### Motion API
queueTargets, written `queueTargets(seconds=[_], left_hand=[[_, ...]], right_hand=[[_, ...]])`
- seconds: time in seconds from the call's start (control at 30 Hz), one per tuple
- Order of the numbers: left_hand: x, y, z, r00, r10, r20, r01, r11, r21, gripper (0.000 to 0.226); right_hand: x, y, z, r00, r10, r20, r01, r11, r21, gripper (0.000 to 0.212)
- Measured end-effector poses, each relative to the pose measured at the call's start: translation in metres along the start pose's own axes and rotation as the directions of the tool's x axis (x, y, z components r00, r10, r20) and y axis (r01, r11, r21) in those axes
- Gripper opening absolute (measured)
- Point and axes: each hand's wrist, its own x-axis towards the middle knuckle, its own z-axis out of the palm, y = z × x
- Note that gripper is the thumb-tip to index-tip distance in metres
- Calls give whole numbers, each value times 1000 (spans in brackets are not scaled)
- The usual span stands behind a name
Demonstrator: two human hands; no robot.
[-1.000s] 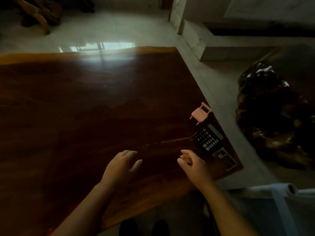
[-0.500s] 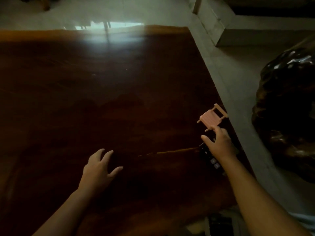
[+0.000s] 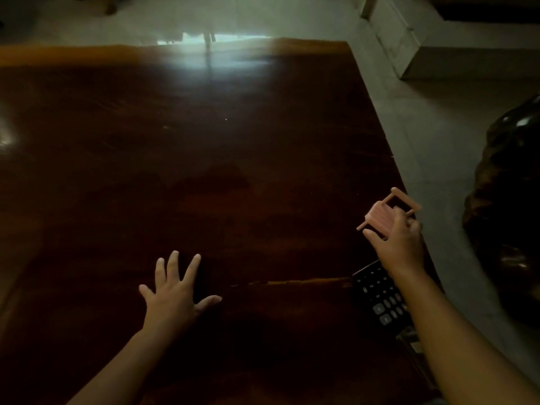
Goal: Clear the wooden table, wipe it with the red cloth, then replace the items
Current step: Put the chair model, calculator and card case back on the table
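Your right hand [image 3: 399,241] pinches the small pink toy chair [image 3: 384,213], fingers closed on its seat; whether it has left the wooden table [image 3: 204,171] is unclear. Your left hand [image 3: 175,290] lies flat, fingers spread, holding nothing. A black calculator [image 3: 377,299] sits under your right wrist. No red cloth in view. Lift straight up, keep the forearm clear of the calculator, grip lightly.

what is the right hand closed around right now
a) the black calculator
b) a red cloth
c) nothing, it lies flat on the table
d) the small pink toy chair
d: the right hand has its fingers wrapped on the small pink toy chair near the dark wooden table's right edge, while the black calculator lies untouched under the wrist.
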Motion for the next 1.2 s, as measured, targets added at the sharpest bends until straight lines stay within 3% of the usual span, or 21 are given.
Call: queueTargets(seconds=[0.53,0.7,0.87,1.03,1.2], left_hand=[[-9,-11,37,981,41,-188,-33,998,45,86],[-9,-12,40,974,60,-220,-52,998,44,81],[-10,-13,39,979,51,-199,-44,998,39,71],[-18,-36,39,974,108,-198,-99,994,53,68],[-41,-96,41,979,-2,-202,10,999,35,70]], right_hand=[[14,3,10,999,12,39,-17,991,129,69],[7,-6,16,1000,10,-10,-9,993,117,87],[-24,-42,27,995,-86,43,77,982,171,83],[-78,-92,61,961,-269,66,255,952,169,83],[-121,-133,94,906,-400,136,369,906,207,87]])
